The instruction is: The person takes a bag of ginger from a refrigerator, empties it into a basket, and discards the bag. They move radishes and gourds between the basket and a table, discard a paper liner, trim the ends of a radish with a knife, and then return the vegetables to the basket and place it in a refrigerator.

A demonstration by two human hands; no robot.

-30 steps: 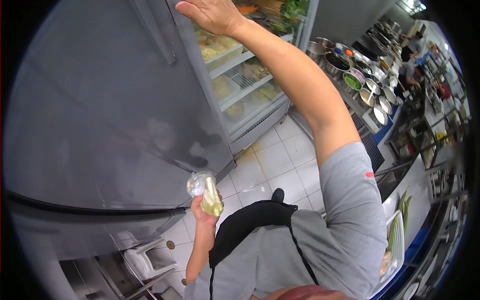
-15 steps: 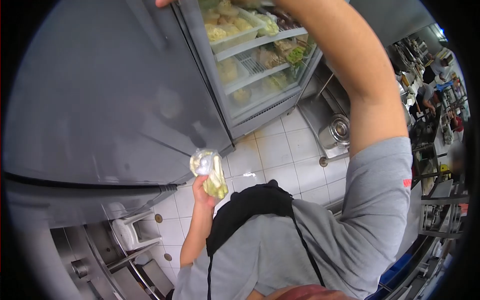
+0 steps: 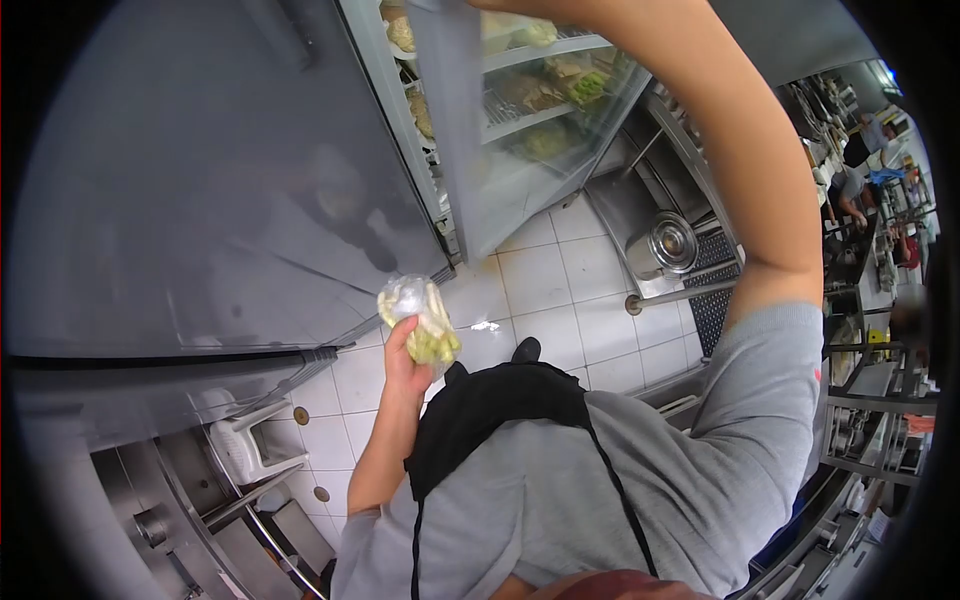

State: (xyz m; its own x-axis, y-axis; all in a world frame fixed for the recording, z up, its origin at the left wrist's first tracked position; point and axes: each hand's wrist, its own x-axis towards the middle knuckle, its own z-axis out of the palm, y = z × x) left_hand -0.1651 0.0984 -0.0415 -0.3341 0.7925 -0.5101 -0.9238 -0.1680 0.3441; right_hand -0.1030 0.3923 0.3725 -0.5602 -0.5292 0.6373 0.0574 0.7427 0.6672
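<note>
My left hand [image 3: 405, 365] is closed round a clear plastic bag of pale green and whitish vegetable pieces [image 3: 433, 335], held upright in front of my apron [image 3: 500, 405]. The exact vegetable is hard to make out. My right arm [image 3: 740, 160] reaches up and across to the top edge of the picture. Only a sliver of my right hand [image 3: 492, 4] shows there, at the frame of the glass fridge door [image 3: 447, 110], and its fingers are cut off. That door stands partly open, with bagged food on the shelves [image 3: 500, 125] behind it.
A large grey fridge door [image 3: 220, 200] fills the left side. On the right, a lidded steel pot [image 3: 668, 245] stands on a low metal rack. A white plastic stool [image 3: 240, 445] is at lower left. Other people [image 3: 850, 195] work at far right. White floor tiles [image 3: 550, 290] lie below.
The glass fridge door has swung outward from its frame. My right hand has moved rightward along the top with it. The bag stays in my left hand, nearly in place.
</note>
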